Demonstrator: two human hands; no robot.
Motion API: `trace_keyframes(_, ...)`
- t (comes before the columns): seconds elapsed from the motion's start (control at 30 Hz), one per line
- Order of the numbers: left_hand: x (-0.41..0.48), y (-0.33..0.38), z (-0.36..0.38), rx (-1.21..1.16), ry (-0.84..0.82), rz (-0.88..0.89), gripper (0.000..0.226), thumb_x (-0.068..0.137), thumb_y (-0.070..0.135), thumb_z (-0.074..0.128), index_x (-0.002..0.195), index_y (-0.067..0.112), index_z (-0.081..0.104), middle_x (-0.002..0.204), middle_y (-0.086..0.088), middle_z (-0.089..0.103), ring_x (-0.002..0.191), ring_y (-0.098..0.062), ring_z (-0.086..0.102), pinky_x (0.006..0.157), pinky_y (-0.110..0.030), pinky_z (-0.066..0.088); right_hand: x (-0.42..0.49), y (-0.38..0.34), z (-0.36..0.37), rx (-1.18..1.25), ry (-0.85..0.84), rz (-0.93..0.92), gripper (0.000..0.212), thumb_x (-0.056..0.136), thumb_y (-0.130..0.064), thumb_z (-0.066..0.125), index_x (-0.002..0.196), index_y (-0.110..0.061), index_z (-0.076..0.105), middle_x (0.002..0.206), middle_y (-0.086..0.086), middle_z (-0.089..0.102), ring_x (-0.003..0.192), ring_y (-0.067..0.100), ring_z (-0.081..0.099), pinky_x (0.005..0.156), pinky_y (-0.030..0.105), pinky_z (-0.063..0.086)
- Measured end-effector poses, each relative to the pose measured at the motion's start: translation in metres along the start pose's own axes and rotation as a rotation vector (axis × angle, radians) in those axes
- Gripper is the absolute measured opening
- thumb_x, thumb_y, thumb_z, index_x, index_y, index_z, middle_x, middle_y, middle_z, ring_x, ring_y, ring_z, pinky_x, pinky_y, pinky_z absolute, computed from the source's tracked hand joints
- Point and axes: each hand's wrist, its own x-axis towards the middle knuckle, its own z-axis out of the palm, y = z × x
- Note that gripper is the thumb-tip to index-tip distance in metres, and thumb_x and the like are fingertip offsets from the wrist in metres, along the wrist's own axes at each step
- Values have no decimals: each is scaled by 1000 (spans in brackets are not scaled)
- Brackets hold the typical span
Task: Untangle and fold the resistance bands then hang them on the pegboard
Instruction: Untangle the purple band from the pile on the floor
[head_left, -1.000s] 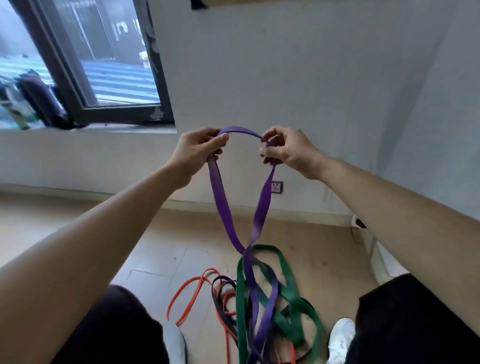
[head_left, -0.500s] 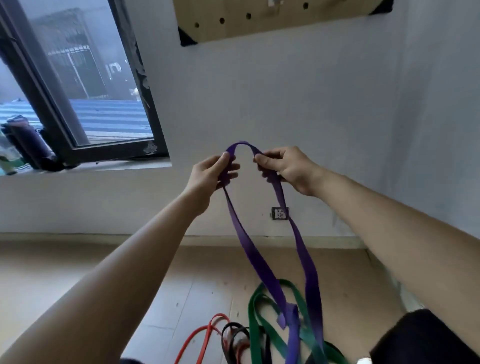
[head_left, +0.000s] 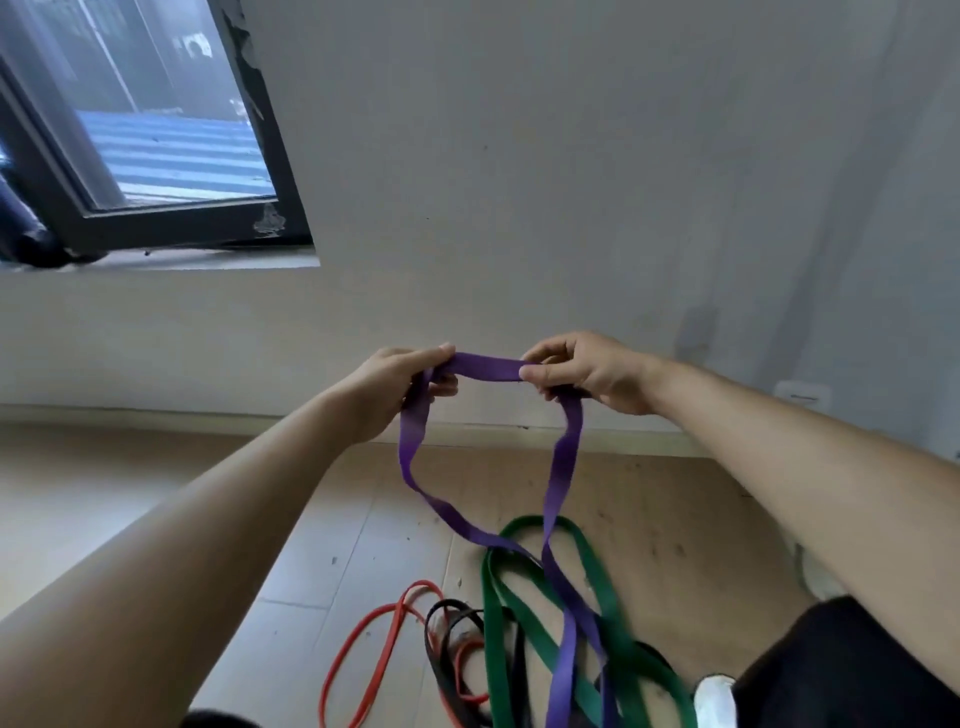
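Purple resistance band (head_left: 487, 366) stretched flat between both hands at chest height. Left hand (head_left: 400, 387) pinches one end of that span, right hand (head_left: 582, 371) pinches the other. Its two strands hang down onto the green band (head_left: 597, 613). Black band (head_left: 447, 639) and red band (head_left: 384, 634) lie tangled on the floor (head_left: 337, 545).

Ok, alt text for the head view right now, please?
Left hand and right hand pinch a purple resistance band between them; its loop trails down across a green band, beside a black band and red band on the floor.
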Motion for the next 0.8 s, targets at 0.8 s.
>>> trace_keyframes(0.8, -15, 71, 25, -584, 115, 401, 37, 86, 32, 70, 105, 0, 68, 101, -14, 66, 96, -27, 69, 91, -38, 58, -11, -16, 38, 129, 77, -163, 41, 84, -19, 81, 122, -12, 68, 113, 5, 75, 106, 23, 71, 97, 37, 56)
